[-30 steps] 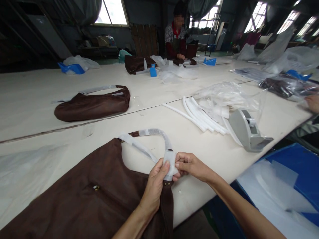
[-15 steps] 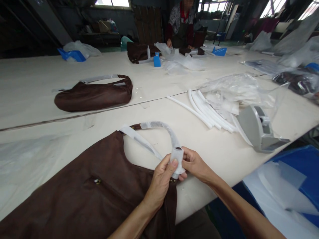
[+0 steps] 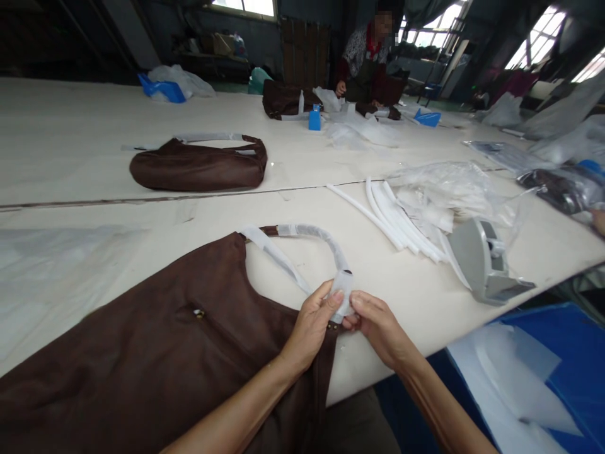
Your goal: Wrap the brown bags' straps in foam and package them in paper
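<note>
A dark brown leather bag [image 3: 155, 353] lies on the table in front of me, its handle [image 3: 314, 233] arching up and mostly covered in white wrapping. My left hand [image 3: 309, 325] is closed around the handle's near end, thumb pressing on a white wrapping sheet [image 3: 343, 287] folded about it. Close on the right, my right hand [image 3: 380, 325] pinches the sheet's lower right edge between thumb and fingers. A loose white strip [image 3: 278, 258] hangs from the handle's far end. Brass-coloured rivets show just below my fingers.
A second brown bag [image 3: 198, 167] lies farther back. To the right are white foam rods [image 3: 373, 221], clear plastic bags [image 3: 463, 183] and a grey tape dispenser [image 3: 472, 258]. A blue bin [image 3: 567, 340] holds white sheets below the table edge. Across the table stands another person [image 3: 363, 57].
The view has shifted, moving the scene slightly. The white sheet lies closer around the handle, and my right hand has turned, its fingers now at the sheet's lower edge. Someone's hand appears at the right edge.
</note>
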Tool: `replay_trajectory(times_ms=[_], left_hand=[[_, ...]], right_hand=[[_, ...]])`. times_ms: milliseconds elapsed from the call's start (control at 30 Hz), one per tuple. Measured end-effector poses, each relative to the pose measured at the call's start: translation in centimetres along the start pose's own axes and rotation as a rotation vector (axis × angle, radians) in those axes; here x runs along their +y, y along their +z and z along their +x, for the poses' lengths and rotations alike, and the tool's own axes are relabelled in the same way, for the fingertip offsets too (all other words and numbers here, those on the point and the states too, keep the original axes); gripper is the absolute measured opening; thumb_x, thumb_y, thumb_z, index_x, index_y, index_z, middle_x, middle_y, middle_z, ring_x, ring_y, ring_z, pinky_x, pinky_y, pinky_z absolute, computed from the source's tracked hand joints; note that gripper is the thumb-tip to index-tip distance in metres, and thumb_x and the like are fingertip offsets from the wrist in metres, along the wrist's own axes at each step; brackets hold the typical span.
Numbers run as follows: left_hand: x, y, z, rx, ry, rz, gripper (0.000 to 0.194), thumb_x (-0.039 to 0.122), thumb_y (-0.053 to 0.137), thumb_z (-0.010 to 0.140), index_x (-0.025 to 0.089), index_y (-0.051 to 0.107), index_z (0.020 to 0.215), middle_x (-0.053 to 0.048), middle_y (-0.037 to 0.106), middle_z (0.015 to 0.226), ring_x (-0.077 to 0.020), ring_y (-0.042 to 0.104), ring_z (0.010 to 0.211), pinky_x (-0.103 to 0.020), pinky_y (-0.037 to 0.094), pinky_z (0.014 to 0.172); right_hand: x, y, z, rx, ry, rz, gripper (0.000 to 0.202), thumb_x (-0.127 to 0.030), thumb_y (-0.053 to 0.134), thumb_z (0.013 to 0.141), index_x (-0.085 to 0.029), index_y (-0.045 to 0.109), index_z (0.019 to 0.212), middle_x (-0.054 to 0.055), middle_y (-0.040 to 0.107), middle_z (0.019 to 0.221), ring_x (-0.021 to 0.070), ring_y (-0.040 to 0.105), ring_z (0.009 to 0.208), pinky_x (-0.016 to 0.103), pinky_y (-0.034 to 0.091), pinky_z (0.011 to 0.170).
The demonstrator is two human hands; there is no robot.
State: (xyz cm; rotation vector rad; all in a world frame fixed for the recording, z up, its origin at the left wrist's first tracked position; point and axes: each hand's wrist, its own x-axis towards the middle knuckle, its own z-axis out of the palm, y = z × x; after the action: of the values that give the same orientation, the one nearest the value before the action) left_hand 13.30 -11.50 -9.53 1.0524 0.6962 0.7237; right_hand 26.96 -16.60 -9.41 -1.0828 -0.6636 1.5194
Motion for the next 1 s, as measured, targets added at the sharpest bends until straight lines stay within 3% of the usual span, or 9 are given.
replay_trajectory(times_ms=[167,300,433,533,633,700,833,900,1000], left_hand=[[0.3,0.0,-0.2,0.105,0.176,0.24,0.043,0.051,0.039,0.098,0.018,0.065,0.087,-0.004,0.064,0.085,-0.0204,0.057,0.084,-0.03,0.047,0.083],[1.6,-0.2,-1.0,0.079,0.219,0.473,0.045,0.05,0.036,0.099,0.024,0.07,0.111,-0.006,0.072,0.105,-0.0241,0.063,0.099,-0.033,0.045,0.093],[4.4,-1.7,-1.8,0.14,0.187,0.669,0.042,0.05,0.05,0.093,0.03,0.067,0.125,-0.003,0.07,0.124,-0.0293,0.063,0.115,-0.036,0.043,0.099],[7.5,-4.8,-1.5,0.196,0.124,0.926,0.035,0.047,0.056,0.088,0.031,0.074,0.113,-0.004,0.075,0.113,-0.031,0.068,0.105,-0.036,0.047,0.09],[10.4,-9.3,-0.1,0.294,0.02,1.174,0.033,0.042,0.056,0.086,0.028,0.074,0.109,-0.006,0.074,0.116,-0.0309,0.065,0.111,-0.036,0.046,0.094],[11.8,-12.3,1.3,0.356,-0.024,1.248,0.036,0.038,0.055,0.084,0.024,0.071,0.114,-0.01,0.069,0.124,-0.0327,0.061,0.118,-0.039,0.042,0.101],[12.8,-17.1,4.7,0.483,-0.116,1.294,0.048,0.032,0.056,0.078,0.017,0.063,0.123,-0.017,0.06,0.134,-0.0351,0.053,0.126,-0.041,0.038,0.105],[12.6,-18.5,6.2,0.492,-0.175,1.275,0.049,0.029,0.06,0.07,0.017,0.065,0.118,-0.017,0.064,0.127,-0.0359,0.056,0.121,-0.04,0.042,0.1],[12.4,-19.8,7.8,0.45,-0.24,1.209,0.037,0.025,0.064,0.057,0.019,0.069,0.093,-0.013,0.072,0.1,-0.0362,0.064,0.103,-0.038,0.047,0.085]], right_hand=[[0.2,0.4,0.0,0.092,-0.073,-0.278,0.039,-0.053,0.077,0.075,-0.017,0.061,0.071,-0.002,0.053,0.064,0.0122,0.044,0.062,0.025,0.038,0.062],[1.1,0.3,0.3,0.057,-0.14,-0.284,0.035,-0.054,0.069,0.083,-0.019,0.065,0.081,0.0,0.059,0.072,0.0175,0.05,0.071,0.029,0.042,0.069],[2.0,0.2,0.3,0.044,-0.169,-0.244,0.036,-0.052,0.066,0.085,-0.021,0.067,0.102,0.005,0.067,0.093,0.0246,0.057,0.091,0.035,0.046,0.082],[2.1,-0.3,0.1,0.053,-0.142,-0.266,0.039,-0.054,0.063,0.086,-0.02,0.068,0.105,0.007,0.069,0.097,0.0259,0.059,0.092,0.037,0.048,0.083],[1.2,-1.5,-0.2,0.052,-0.047,-0.378,0.045,-0.06,0.06,0.086,-0.018,0.071,0.099,0.009,0.069,0.095,0.0257,0.061,0.086,0.039,0.051,0.08],[0.4,-2.7,-0.6,0.166,-0.028,-0.485,0.051,-0.064,0.064,0.08,-0.018,0.071,0.101,0.012,0.068,0.106,0.0282,0.062,0.092,0.04,0.054,0.076],[-0.5,-3.8,-1.8,0.565,-0.269,-0.724,0.053,-0.063,0.065,0.077,-0.022,0.067,0.111,0.013,0.062,0.123,0.0312,0.062,0.106,0.044,0.055,0.082],[-0.4,-2.8,-2.2,0.563,-0.439,-0.84,0.042,-0.056,0.06,0.084,-0.024,0.067,0.11,0.011,0.064,0.118,0.0292,0.062,0.107,0.043,0.055,0.086],[0.4,0.5,-1.5,0.369,-0.622,-0.977,0.028,-0.041,0.054,0.094,-0.026,0.067,0.114,0.01,0.064,0.119,0.0264,0.06,0.113,0.042,0.052,0.096]])
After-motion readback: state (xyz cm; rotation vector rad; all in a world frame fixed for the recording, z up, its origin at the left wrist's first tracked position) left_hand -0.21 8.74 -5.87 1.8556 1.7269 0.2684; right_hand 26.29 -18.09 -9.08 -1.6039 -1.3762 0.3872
